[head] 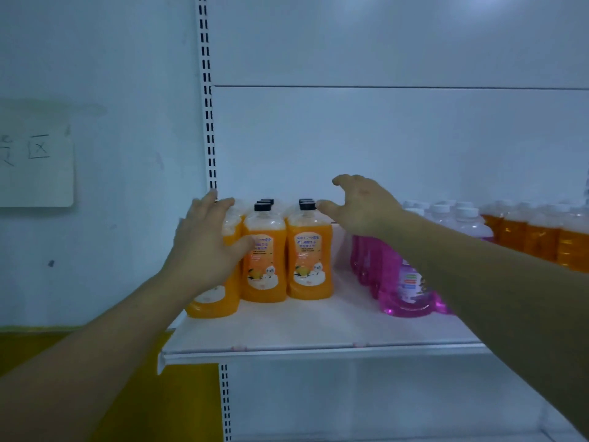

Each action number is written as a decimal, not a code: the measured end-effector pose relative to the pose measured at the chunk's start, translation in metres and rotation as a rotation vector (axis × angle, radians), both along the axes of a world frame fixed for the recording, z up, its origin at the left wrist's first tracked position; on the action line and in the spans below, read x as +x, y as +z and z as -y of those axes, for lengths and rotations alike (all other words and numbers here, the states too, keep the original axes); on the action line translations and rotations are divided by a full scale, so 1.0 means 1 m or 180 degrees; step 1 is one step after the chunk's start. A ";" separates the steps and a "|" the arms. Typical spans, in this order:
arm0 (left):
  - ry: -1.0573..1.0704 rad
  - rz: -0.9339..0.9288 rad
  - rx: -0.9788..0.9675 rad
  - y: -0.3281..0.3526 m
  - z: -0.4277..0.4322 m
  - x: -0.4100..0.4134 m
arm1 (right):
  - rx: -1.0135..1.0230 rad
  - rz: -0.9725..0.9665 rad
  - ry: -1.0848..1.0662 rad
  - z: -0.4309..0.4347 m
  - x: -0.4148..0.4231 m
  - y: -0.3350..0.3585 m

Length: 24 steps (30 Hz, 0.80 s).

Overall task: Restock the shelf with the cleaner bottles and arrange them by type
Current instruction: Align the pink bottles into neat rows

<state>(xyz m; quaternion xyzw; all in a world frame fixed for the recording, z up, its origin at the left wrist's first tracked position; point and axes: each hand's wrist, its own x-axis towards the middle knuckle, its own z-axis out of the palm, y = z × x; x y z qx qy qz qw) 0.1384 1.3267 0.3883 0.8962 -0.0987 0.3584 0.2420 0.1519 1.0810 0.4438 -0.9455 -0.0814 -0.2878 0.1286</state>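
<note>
Several orange cleaner bottles [309,266] with black caps stand in rows at the left end of the white shelf [318,330]. My left hand [207,247] grips the front-left orange bottle [213,303], fingers on its shoulder and thumb across its front. My right hand [360,207] hovers with spread, relaxed fingers just over the caps of the right orange row and holds nothing. To the right of a gap, several pink bottles [401,288] with white caps stand in rows, partly hidden by my right forearm.
Amber bottles [541,240] with white caps fill the shelf's far right. A slotted upright [208,122] bounds the shelf on the left. A paper sign [35,167] hangs on the wall to the left. A lower shelf [557,432] shows at the bottom right.
</note>
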 end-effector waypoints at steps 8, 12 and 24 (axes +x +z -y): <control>0.0117 0.0107 0.0381 -0.001 0.085 -0.017 | -0.0631 0.0094 -0.0343 0.096 -0.022 0.015; -0.0501 -0.0428 -0.0071 -0.020 0.150 -0.027 | -0.0599 -0.0095 -0.0499 0.129 -0.022 0.002; -0.2084 -0.1396 -0.1783 -0.056 0.240 0.001 | -0.0094 0.0356 -0.0276 0.162 -0.018 -0.025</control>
